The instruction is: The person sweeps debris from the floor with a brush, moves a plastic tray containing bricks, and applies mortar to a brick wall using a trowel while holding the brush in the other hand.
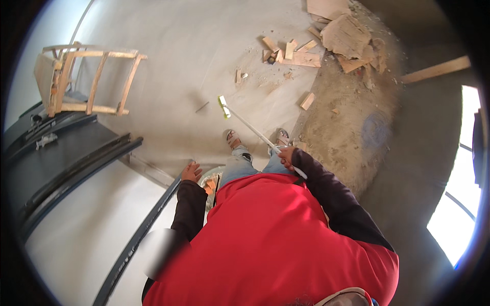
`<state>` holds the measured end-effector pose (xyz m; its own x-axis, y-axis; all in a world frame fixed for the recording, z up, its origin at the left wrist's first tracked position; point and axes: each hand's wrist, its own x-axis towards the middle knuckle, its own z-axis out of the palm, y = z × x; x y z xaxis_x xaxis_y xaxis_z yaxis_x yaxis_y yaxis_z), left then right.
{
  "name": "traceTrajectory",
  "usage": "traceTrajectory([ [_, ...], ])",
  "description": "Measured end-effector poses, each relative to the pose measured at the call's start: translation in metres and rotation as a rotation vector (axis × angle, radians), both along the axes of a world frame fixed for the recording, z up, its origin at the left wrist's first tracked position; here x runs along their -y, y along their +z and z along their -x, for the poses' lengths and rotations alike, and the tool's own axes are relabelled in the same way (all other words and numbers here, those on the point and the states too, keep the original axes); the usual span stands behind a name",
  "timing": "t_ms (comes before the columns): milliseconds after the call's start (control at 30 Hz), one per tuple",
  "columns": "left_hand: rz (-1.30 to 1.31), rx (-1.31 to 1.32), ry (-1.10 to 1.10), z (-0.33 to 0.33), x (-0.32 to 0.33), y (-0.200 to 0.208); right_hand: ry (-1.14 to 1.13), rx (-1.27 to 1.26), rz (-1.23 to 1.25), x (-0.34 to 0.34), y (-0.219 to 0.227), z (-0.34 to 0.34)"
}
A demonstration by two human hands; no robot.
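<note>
Your right hand (287, 157) was wrapped round the long-handled brush (255, 131), which slanted out past your feet (232, 137); your left hand (192, 172) was apart, loosely unclosed; the brush looked light, stiff, best gripped near its rear

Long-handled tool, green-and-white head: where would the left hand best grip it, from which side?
Probably the middle of the pole, from the left: it's slim, straight and bare between the head and the right hand, which grips nearer the other end.
</note>
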<state>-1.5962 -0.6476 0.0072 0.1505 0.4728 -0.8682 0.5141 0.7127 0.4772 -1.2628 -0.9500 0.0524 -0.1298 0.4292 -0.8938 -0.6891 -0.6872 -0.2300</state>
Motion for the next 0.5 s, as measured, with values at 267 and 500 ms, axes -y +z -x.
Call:
traceTrajectory([
  [267, 0.016, -0.125, 0.188, 0.011, 0.139, 0.055, 0.570, -0.362, 0.253, -0.027, -0.121, 0.034],
  [500, 0.146, -0.283, 0.212, 0.022, 0.218, 0.056, 0.673, 0.470, -0.041, 0.118, -0.100, -0.074],
])
